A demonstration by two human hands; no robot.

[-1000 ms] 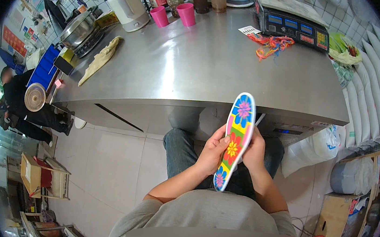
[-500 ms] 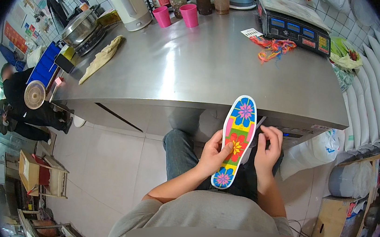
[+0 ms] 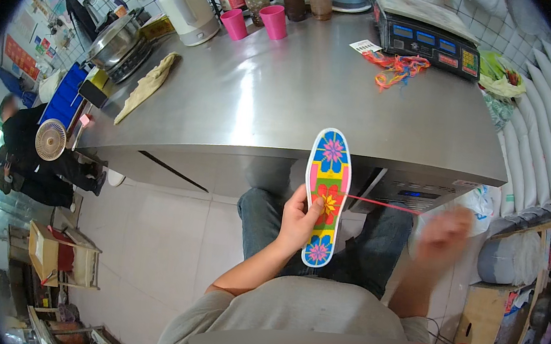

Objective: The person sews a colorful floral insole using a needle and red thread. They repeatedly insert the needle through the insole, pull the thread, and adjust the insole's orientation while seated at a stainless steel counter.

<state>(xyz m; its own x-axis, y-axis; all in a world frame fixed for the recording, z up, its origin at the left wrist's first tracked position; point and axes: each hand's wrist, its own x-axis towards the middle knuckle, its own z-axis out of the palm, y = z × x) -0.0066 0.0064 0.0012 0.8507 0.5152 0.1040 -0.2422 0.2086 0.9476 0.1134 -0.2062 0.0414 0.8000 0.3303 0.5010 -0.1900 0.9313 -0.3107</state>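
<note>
A shiny steel table [image 3: 276,107] stretches across the upper part of the picture. Two pink cups [image 3: 273,22] stand near the top, left of the middle, and a bright tangle of thread [image 3: 396,70] lies at the upper right, in front of a black scale [image 3: 429,45]. Our flowery insole [image 3: 330,184] is in the middle of the frame, up in front of the table's near edge. Our left hand [image 3: 295,225] grips its left side, with the thumb pressed on top. A red thread [image 3: 384,203] goes from the insole, straight and tight, toward our right hand [image 3: 445,235] at the right of the frame. That hand is so blurry that we cannot tell how its fingers are bent or what they pinch. We think this is the pulling part of a stitch. The next move seems to need a gentle tug, so the thread sits snug and doesn't snap.
</note>
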